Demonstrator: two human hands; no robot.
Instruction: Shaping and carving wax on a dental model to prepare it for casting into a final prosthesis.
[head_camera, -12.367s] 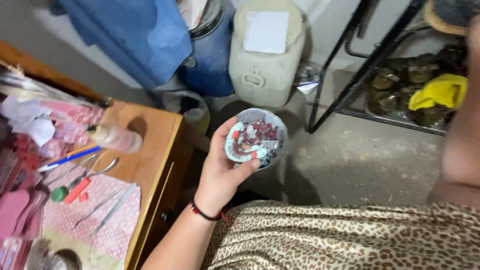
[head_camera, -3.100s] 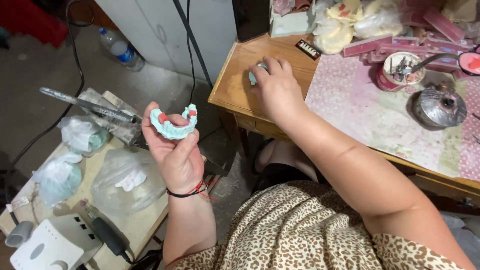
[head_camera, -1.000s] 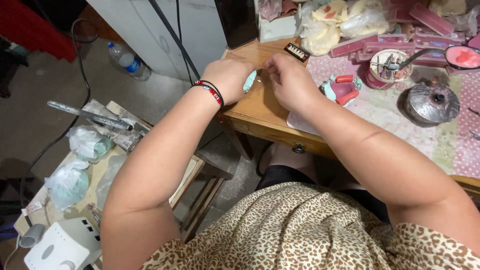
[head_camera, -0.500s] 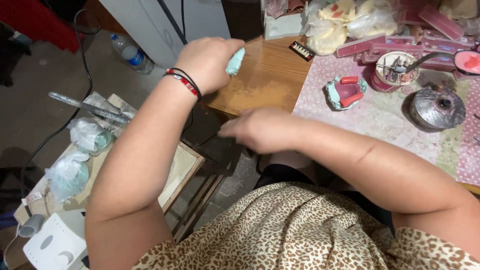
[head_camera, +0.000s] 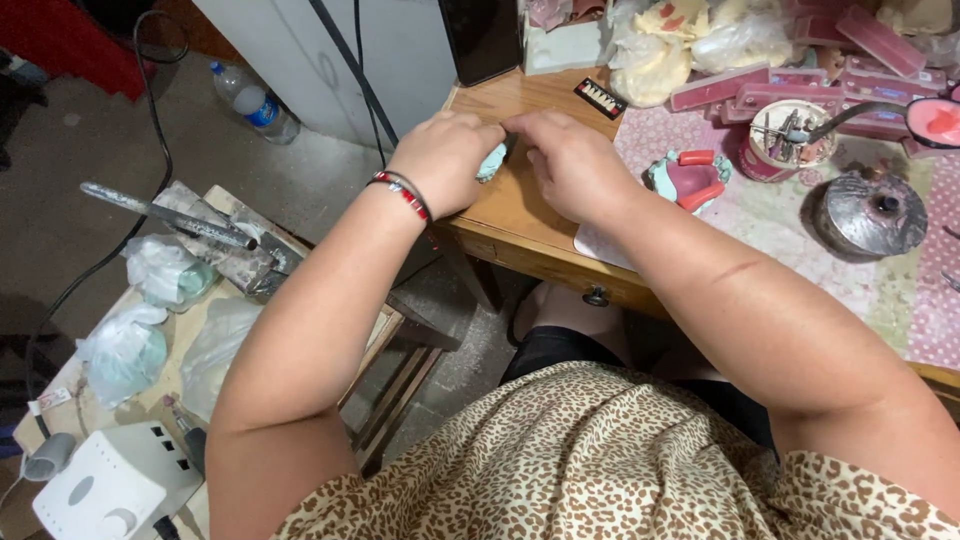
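Both hands back together at the desk (head_camera: 520, 215) corner: left hand (head_camera: 445, 160), lifted away half a second ago, now closed on the pale green piece (head_camera: 492, 160); right hand (head_camera: 570, 165) curled, fingertips meeting it. Work resumes. Teal-and-red mould (head_camera: 688, 180) sits nearby, untouched.

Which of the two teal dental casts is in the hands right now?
The plain teal cast, pinched between the left hand and right hand at the desk corner. The other cast carries red wax and lies untouched.
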